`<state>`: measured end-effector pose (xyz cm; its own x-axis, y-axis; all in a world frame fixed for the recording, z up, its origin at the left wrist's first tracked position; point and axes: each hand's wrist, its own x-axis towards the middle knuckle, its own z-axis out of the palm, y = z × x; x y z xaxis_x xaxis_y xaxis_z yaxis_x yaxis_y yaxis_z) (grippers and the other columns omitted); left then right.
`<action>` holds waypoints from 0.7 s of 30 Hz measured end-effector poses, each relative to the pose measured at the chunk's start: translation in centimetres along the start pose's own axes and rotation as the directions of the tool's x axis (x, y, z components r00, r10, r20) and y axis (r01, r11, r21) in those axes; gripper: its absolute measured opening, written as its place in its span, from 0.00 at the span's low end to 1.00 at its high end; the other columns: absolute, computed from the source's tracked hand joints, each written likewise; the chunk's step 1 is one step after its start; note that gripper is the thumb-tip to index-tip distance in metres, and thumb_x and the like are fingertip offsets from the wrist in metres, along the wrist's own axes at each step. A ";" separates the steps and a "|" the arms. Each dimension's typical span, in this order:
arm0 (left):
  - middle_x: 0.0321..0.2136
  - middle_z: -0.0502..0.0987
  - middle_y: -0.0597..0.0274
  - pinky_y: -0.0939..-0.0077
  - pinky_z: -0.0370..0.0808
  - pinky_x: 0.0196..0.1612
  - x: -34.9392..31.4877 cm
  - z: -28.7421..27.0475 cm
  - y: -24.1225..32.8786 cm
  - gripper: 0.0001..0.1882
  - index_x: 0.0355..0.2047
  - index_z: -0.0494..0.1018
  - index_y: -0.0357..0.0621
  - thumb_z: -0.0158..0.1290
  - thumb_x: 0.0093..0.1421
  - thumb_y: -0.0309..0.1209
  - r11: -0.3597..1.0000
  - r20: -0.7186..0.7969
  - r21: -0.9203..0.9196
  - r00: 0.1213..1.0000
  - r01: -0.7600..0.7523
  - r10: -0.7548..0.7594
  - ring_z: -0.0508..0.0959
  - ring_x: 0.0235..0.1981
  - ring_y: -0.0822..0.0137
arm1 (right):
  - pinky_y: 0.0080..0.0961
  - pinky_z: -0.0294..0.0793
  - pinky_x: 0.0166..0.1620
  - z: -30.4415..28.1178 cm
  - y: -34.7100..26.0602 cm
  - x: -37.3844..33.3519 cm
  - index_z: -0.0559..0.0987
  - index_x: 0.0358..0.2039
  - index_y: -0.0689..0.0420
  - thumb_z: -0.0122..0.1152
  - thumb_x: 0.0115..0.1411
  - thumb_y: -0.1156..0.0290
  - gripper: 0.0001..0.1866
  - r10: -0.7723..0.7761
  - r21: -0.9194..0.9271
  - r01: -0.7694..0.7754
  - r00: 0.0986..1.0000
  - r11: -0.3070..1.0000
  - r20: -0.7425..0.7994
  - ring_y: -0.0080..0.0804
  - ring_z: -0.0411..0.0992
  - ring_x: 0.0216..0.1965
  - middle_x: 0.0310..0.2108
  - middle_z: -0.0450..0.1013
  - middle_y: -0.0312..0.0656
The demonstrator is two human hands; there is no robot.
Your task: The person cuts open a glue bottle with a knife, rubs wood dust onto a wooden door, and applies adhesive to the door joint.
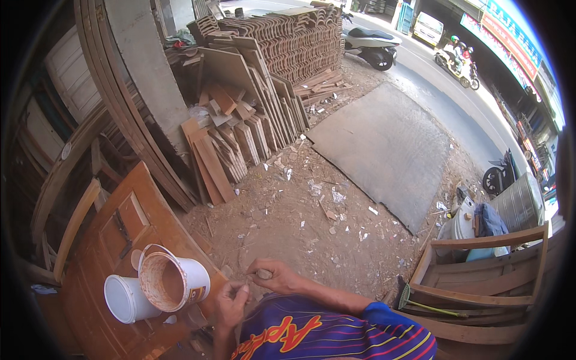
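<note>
Close to my body, both hands are near each other at the edge of a brown wooden door. My right hand is closed around a small brownish lump, whose kind I cannot make out. Just below and to its left, my left hand has its thumb and fingers pressed together; whatever is between them is hidden. Left of it on the door lies a tilted white bucket, its inside smeared with orange-brown paste. A white lidded tub rests beside the bucket.
Stacked boards and piled roof tiles stand beyond. A flat grey sheet covers part of the littered dirt ground. On the right are a wooden frame, a broom and a metal tub. A scooter is parked by the road.
</note>
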<state>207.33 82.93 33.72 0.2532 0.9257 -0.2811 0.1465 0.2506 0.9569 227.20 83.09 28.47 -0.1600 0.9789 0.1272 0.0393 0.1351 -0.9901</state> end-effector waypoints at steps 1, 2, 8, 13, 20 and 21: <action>0.27 0.81 0.61 0.78 0.77 0.34 -0.3 -0.4 0.0 0.08 0.40 0.75 0.35 0.57 0.69 0.28 0.999 0.010 0.035 1.000 -0.004 0.004 0.79 0.28 0.74 | 0.31 0.74 0.52 0.5 0.0 0.1 0.82 0.44 0.60 0.66 0.65 0.74 0.08 0.004 0.002 -0.004 1.000 1.000 0.022 0.33 0.76 0.44 0.40 0.79 0.42; 0.27 0.81 0.61 0.78 0.77 0.34 -0.6 -0.8 -0.4 0.08 0.40 0.75 0.35 0.57 0.69 0.28 1.000 -0.006 0.026 1.000 -0.002 0.002 0.79 0.28 0.74 | 0.29 0.74 0.51 1.0 0.0 0.1 0.81 0.43 0.59 0.65 0.65 0.75 0.07 -0.022 0.007 0.022 0.999 1.000 -0.025 0.31 0.76 0.43 0.39 0.78 0.41; 0.29 0.81 0.61 0.78 0.77 0.35 -2.6 -3.4 -3.8 0.08 0.40 0.75 0.34 0.57 0.69 0.28 0.999 -0.055 -0.016 0.998 0.029 -0.030 0.80 0.29 0.74 | 0.27 0.74 0.44 2.3 -0.6 1.3 0.82 0.42 0.60 0.60 0.70 0.68 0.09 0.071 0.102 -0.048 0.971 0.994 -0.230 0.27 0.75 0.37 0.36 0.76 0.39; 0.29 0.80 0.64 0.79 0.76 0.36 -4.5 -4.1 -7.7 0.07 0.40 0.77 0.36 0.57 0.69 0.29 0.994 -0.229 -0.098 0.971 0.042 -0.064 0.78 0.30 0.76 | 0.26 0.74 0.39 3.6 2.8 3.1 0.82 0.41 0.63 0.51 0.75 0.55 0.22 0.093 0.050 -0.083 0.966 0.995 -0.241 0.24 0.74 0.33 0.33 0.77 0.40; 0.28 0.75 0.69 0.79 0.70 0.32 -3.2 -5.5 -14.1 0.09 0.43 0.77 0.37 0.55 0.71 0.31 0.954 -0.298 -0.211 0.916 0.211 -0.268 0.71 0.27 0.79 | 0.28 0.74 0.35 5.7 5.7 4.9 0.81 0.41 0.64 0.56 0.73 0.50 0.25 0.373 -0.015 -0.375 0.925 0.927 -0.074 0.26 0.74 0.30 0.26 0.76 0.39; 0.28 0.75 0.69 0.79 0.70 0.32 -3.3 -5.4 -15.0 0.09 0.43 0.77 0.37 0.55 0.71 0.31 0.941 -0.316 -0.243 0.897 0.237 -0.307 0.71 0.27 0.79 | 0.28 0.75 0.36 6.3 5.9 5.1 0.81 0.41 0.64 0.59 0.72 0.52 0.23 0.367 -0.095 -0.373 0.927 0.923 -0.072 0.26 0.74 0.30 0.26 0.77 0.40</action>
<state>199.10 77.63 20.67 -0.1203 0.8434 -0.5236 -0.0343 0.5236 0.8513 220.44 87.87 22.92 -0.0628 0.9685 -0.2411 0.1900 -0.2256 -0.9555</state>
